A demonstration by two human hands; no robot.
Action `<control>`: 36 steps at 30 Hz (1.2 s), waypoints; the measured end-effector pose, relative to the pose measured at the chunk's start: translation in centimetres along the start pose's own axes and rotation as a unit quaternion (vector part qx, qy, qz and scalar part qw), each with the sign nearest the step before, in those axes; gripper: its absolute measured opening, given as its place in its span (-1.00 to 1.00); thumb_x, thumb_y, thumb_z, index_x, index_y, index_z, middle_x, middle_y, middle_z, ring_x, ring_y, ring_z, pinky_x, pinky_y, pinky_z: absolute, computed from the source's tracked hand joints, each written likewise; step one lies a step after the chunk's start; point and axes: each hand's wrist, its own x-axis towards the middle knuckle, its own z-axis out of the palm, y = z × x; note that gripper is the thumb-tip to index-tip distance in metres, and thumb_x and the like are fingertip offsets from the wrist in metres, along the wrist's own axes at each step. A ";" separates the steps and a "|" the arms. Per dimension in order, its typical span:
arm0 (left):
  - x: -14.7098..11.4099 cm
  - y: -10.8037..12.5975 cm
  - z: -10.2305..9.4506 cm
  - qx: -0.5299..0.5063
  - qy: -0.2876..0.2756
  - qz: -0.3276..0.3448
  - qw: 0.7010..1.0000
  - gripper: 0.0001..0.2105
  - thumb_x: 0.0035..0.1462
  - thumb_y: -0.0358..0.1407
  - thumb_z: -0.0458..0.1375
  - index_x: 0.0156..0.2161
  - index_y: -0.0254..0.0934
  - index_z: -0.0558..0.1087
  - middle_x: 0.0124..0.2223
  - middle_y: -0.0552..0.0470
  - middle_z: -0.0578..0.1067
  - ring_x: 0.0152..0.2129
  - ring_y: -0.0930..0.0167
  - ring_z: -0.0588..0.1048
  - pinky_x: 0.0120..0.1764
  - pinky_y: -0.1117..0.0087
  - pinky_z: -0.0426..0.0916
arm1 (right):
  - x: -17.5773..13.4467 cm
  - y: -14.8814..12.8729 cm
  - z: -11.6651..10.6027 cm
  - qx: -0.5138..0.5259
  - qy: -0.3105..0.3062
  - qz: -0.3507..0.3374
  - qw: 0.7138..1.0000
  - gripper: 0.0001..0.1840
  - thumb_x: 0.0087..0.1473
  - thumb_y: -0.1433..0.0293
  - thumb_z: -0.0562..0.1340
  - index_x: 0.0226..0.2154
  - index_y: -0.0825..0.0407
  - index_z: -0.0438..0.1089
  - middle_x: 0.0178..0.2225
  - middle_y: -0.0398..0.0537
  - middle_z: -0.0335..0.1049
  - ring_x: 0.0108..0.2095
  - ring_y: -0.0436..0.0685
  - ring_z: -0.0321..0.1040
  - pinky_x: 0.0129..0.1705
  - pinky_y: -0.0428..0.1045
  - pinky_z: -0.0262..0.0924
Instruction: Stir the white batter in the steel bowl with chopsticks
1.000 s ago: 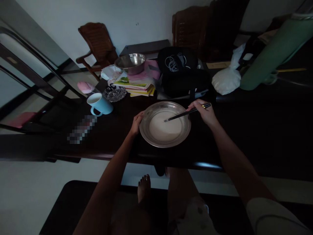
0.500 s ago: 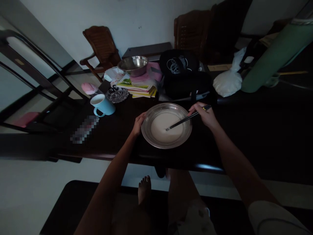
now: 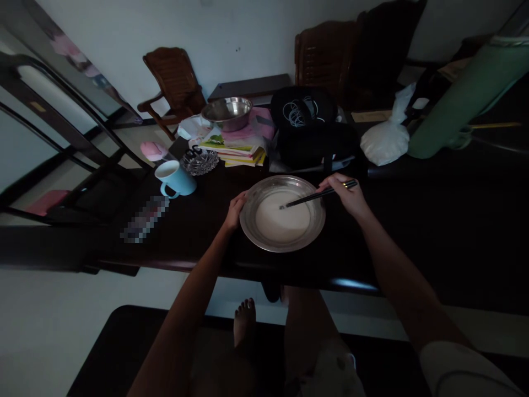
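Note:
A wide metal bowl (image 3: 248, 231) stands on the dark table near its front edge, holding a smooth, whitish liquid mixture (image 3: 285, 223). My left hand (image 3: 236, 210) grips the bowl's left rim, its fingers partly hidden against the outer side. Over the right rim, my right hand (image 3: 344, 193) is closed round a pair of black chopsticks (image 3: 312, 196). Their tips dip into the mixture, left of its middle; gold bands show at the upper ends.
Left of the bowl are a light blue mug (image 3: 177, 181) and a glass dish (image 3: 200, 162). Behind lie books (image 3: 235, 151), a second metal bowl (image 3: 228, 114) and black bags (image 3: 316, 143). A knotted bag of white powder (image 3: 385, 144) and a green cylinder (image 3: 458, 105) stand at right.
The chopstick tips have shifted slightly upward in the mixture, and the sticks lie flatter. My left hand stays on the rim. A person in pink shows at the upper left.

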 end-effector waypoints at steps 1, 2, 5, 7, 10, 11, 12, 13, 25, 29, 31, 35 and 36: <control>0.0 0.0 0.0 0.000 -0.001 0.000 1.000 -0.56 0.03 -0.02 0.16 -0.13 -0.33 0.56 -0.18 -0.08 0.62 -0.14 0.19 0.51 -0.08 0.25 0.37 | 0.0 0.0 0.0 0.004 0.012 0.004 1.000 -0.51 0.14 -0.09 0.21 -0.42 -0.03 0.52 -0.49 -0.09 0.56 -0.40 0.13 0.53 -0.22 0.05 0.40; 0.0 0.1 0.0 0.003 -0.002 0.001 1.000 -0.57 0.03 -0.02 0.16 -0.13 -0.33 0.56 -0.18 -0.08 0.62 -0.13 0.18 0.51 -0.08 0.25 0.36 | 0.0 -0.1 -0.1 0.010 0.016 0.008 1.000 -0.50 0.14 -0.09 0.20 -0.42 -0.03 0.51 -0.52 -0.10 0.55 -0.44 0.12 0.51 -0.26 0.05 0.40; -0.1 0.3 -0.1 0.014 -0.007 0.009 1.000 -0.58 0.03 -0.04 0.15 -0.15 -0.34 0.56 -0.16 -0.09 0.62 -0.11 0.17 0.50 -0.05 0.24 0.35 | 0.0 -0.3 0.1 0.022 -0.013 0.012 1.000 -0.51 0.13 -0.09 0.21 -0.43 -0.02 0.52 -0.53 -0.09 0.55 -0.46 0.12 0.51 -0.29 0.04 0.40; -0.1 0.5 -0.1 0.014 -0.006 0.011 1.000 -0.58 0.03 -0.04 0.15 -0.15 -0.34 0.56 -0.15 -0.10 0.61 -0.10 0.17 0.50 -0.04 0.24 0.34 | -0.1 -0.4 0.2 0.011 -0.028 0.003 1.000 -0.52 0.12 -0.08 0.24 -0.42 -0.03 0.54 -0.49 -0.08 0.57 -0.39 0.13 0.54 -0.23 0.04 0.40; -0.2 0.6 -0.1 0.009 -0.010 0.011 1.000 -0.58 0.05 -0.05 0.14 -0.14 -0.34 0.56 -0.14 -0.09 0.61 -0.10 0.17 0.50 -0.03 0.24 0.34 | 0.0 -0.4 0.1 0.001 0.001 -0.002 1.000 -0.53 0.13 -0.08 0.23 -0.42 -0.03 0.53 -0.48 -0.09 0.58 -0.38 0.14 0.54 -0.20 0.05 0.40; -0.2 0.5 0.0 0.008 -0.013 0.011 1.000 -0.58 0.05 -0.05 0.14 -0.13 -0.34 0.56 -0.14 -0.09 0.62 -0.09 0.17 0.51 -0.03 0.24 0.34 | 0.0 -0.4 0.1 0.005 0.011 0.002 1.000 -0.52 0.14 -0.08 0.22 -0.43 -0.03 0.52 -0.51 -0.10 0.56 -0.42 0.13 0.52 -0.23 0.05 0.40; -0.2 0.5 0.0 0.008 -0.014 0.011 1.000 -0.58 0.05 -0.04 0.14 -0.13 -0.33 0.57 -0.13 -0.09 0.62 -0.09 0.17 0.51 -0.02 0.24 0.34 | 0.0 -0.3 0.1 0.010 0.015 0.007 1.000 -0.51 0.14 -0.09 0.21 -0.44 -0.03 0.52 -0.53 -0.10 0.55 -0.45 0.13 0.51 -0.26 0.05 0.40; -0.2 0.5 0.0 0.008 -0.013 0.011 1.000 -0.57 0.05 -0.04 0.14 -0.13 -0.33 0.57 -0.13 -0.09 0.62 -0.09 0.18 0.51 -0.02 0.24 0.34 | -0.1 -0.4 0.1 0.014 0.011 0.011 1.000 -0.50 0.13 -0.10 0.20 -0.44 -0.03 0.52 -0.55 -0.11 0.54 -0.47 0.12 0.50 -0.27 0.05 0.40; -0.1 0.3 -0.1 0.000 -0.010 0.005 1.000 -0.55 0.02 -0.01 0.17 -0.14 -0.34 0.58 -0.13 -0.10 0.63 -0.09 0.15 0.52 -0.03 0.22 0.36 | -0.1 -0.6 0.3 0.011 -0.023 0.008 1.000 -0.49 0.11 -0.10 0.22 -0.45 -0.02 0.53 -0.53 -0.09 0.55 -0.43 0.14 0.52 -0.27 0.04 0.40; -0.2 0.4 -0.1 0.004 -0.009 0.011 1.000 -0.54 0.04 0.00 0.16 -0.13 -0.34 0.58 -0.11 -0.11 0.63 -0.06 0.14 0.51 0.02 0.21 0.34 | 0.0 -0.7 0.2 -0.012 -0.015 0.001 1.000 -0.51 0.10 -0.10 0.24 -0.46 -0.04 0.54 -0.49 -0.09 0.57 -0.34 0.16 0.54 -0.19 0.05 0.40; -0.2 0.4 -0.1 0.006 -0.009 0.010 1.000 -0.55 0.04 0.00 0.16 -0.13 -0.33 0.58 -0.10 -0.11 0.62 -0.06 0.14 0.51 0.02 0.21 0.35 | 0.0 -0.6 0.1 0.005 0.008 0.010 1.000 -0.50 0.11 -0.10 0.23 -0.46 -0.03 0.52 -0.53 -0.10 0.55 -0.43 0.13 0.51 -0.26 0.04 0.39; -0.3 0.5 -0.1 0.007 -0.008 0.011 1.000 -0.55 0.04 -0.01 0.16 -0.12 -0.34 0.58 -0.09 -0.11 0.62 -0.05 0.14 0.51 0.02 0.21 0.35 | -0.1 -0.6 0.2 0.019 -0.025 0.016 0.999 -0.50 0.10 -0.10 0.23 -0.45 -0.02 0.54 -0.53 -0.09 0.55 -0.44 0.13 0.51 -0.27 0.03 0.38; -0.3 0.5 0.0 0.008 -0.008 0.012 1.000 -0.54 0.04 -0.01 0.16 -0.12 -0.34 0.58 -0.09 -0.11 0.62 -0.05 0.13 0.51 0.03 0.20 0.34 | -0.1 -0.6 0.2 0.009 -0.033 0.013 0.999 -0.50 0.10 -0.10 0.24 -0.45 -0.02 0.55 -0.50 -0.08 0.57 -0.39 0.14 0.53 -0.24 0.03 0.38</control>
